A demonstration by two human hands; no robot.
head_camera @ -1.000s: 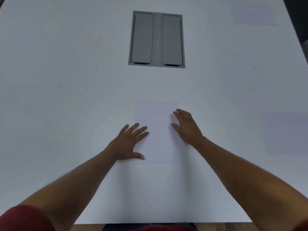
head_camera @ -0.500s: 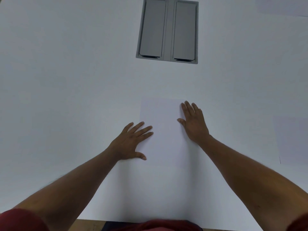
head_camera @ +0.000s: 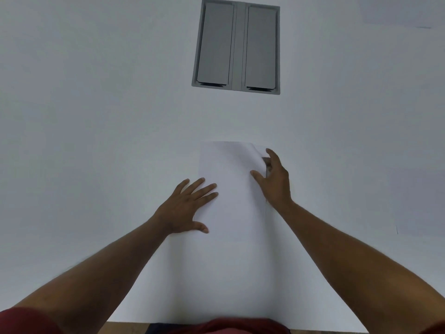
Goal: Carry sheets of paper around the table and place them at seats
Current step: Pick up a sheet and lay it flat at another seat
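A stack of white paper sheets point(head_camera: 232, 184) lies on the white table point(head_camera: 96, 141) straight in front of me. My left hand point(head_camera: 186, 208) rests flat on the stack's left edge, fingers spread. My right hand point(head_camera: 273, 178) is at the stack's right edge, its thumb on top of the top sheet and its fingers curled under the lifted edge. The top sheet's far right corner curls up off the stack.
A grey cable box with two lids point(head_camera: 237, 45) is set into the table beyond the stack. Faint single sheets lie at the far right point(head_camera: 397, 13) and at the right side point(head_camera: 423, 201). The table's near edge point(head_camera: 134, 321) runs along the bottom.
My right hand went from lying flat beside the stack to pinching the top sheet's right edge, which now lifts. The left hand stayed put. The view shifted slightly closer.
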